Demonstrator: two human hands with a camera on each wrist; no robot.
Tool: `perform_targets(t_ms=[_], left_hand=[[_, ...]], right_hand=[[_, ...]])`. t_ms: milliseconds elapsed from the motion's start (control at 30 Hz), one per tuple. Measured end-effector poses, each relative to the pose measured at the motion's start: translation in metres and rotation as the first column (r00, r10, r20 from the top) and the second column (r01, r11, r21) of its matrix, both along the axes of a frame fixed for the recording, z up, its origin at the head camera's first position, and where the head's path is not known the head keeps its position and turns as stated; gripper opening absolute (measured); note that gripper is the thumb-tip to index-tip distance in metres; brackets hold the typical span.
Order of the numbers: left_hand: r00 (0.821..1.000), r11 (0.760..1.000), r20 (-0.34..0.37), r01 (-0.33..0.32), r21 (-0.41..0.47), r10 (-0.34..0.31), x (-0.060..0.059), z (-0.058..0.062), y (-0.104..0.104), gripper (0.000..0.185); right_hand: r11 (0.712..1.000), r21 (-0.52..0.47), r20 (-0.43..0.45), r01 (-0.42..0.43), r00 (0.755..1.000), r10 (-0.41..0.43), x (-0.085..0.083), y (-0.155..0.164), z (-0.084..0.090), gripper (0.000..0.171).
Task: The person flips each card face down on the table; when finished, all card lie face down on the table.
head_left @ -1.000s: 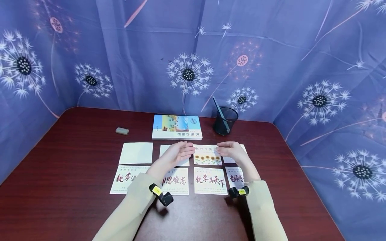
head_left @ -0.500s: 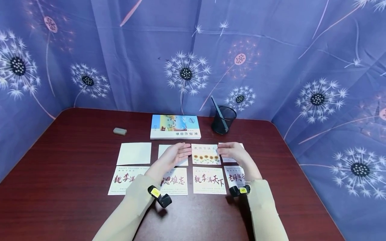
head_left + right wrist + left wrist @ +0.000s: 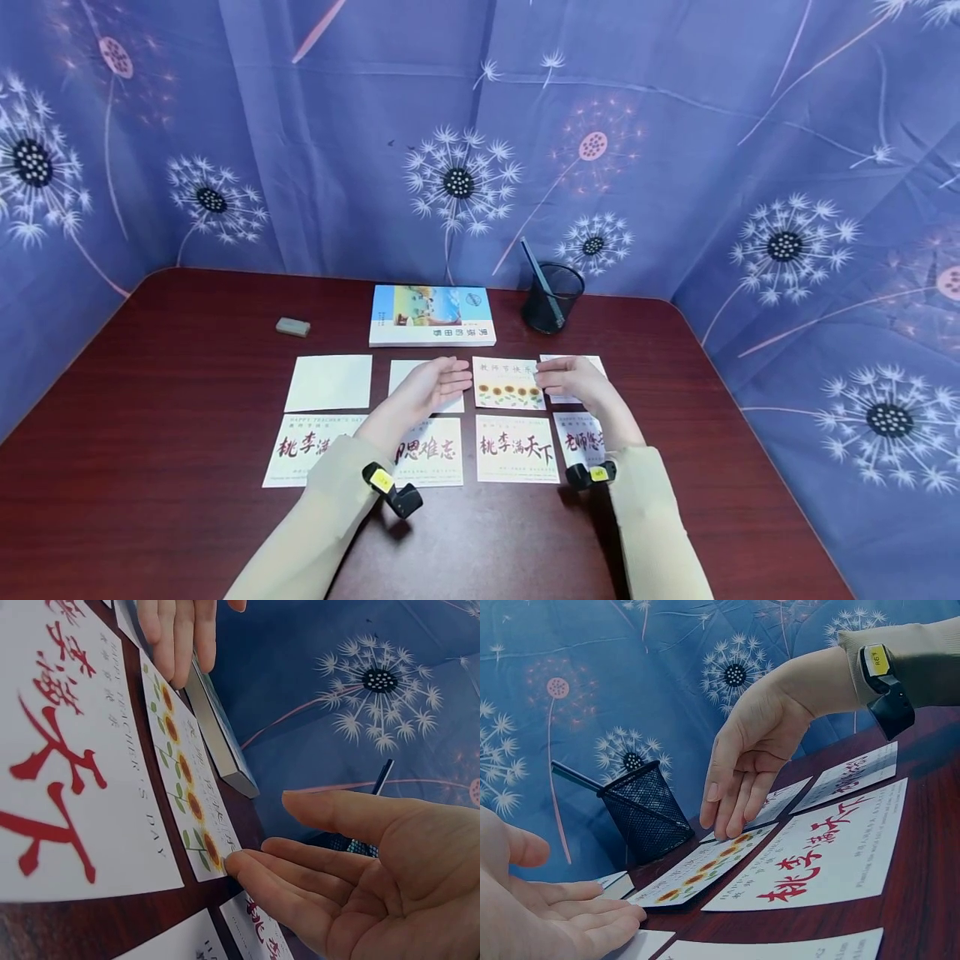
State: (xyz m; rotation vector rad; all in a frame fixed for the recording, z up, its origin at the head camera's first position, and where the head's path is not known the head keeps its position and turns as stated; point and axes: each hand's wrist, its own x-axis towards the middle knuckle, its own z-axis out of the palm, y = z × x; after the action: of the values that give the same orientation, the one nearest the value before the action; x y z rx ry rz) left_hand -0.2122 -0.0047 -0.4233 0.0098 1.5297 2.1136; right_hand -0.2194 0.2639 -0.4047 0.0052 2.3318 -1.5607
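Observation:
A sunflower card [image 3: 510,395] lies flat on the table between the two hands. The left hand [image 3: 429,385] reaches in from its left, fingers extended, fingertips right at the card's left edge. On the other side the right hand [image 3: 583,385] is held with relaxed, slightly bent fingers, their tips at the card's right edge. In the right wrist view the right hand [image 3: 352,881] has its thumb apart from the fingers, nothing between them. The left palm [image 3: 547,915] shows bare in the left wrist view. Below the sunflower card lies a card with red writing [image 3: 517,468].
More cards form two rows: a blank white card [image 3: 327,383], red-lettered cards at both sides, and others partly hidden by the hands. Behind them are a book [image 3: 432,335], a black mesh pen holder [image 3: 551,312] holding a pen, and a small pale block [image 3: 292,327]. A dandelion curtain backs the table.
The head view has shifted slightly, so everything sits further left in it. The left fingertips have drawn back a little from overlapping the sunflower card. The right hand shows slightly more of its lettering.

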Motion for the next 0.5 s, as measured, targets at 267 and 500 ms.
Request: perform_targets(t_ms=[267,500], left_hand=[[1.000,1.000,0.016,0.008,0.014,-0.008,0.0001,-0.0027,0.0014,0.051],[1.000,1.000,0.021,0.015,0.028,-0.016,-0.0004,-0.0027,0.0028,0.052]], right_hand=[[1.000,0.013,0.007,0.019,1.000,-0.020,-0.0009,0.0001,-0.0022,0.044],[0.999,0.013,0.014,0.038,0.999,-0.038,-0.0024,0.0009,-0.0038,0.044]])
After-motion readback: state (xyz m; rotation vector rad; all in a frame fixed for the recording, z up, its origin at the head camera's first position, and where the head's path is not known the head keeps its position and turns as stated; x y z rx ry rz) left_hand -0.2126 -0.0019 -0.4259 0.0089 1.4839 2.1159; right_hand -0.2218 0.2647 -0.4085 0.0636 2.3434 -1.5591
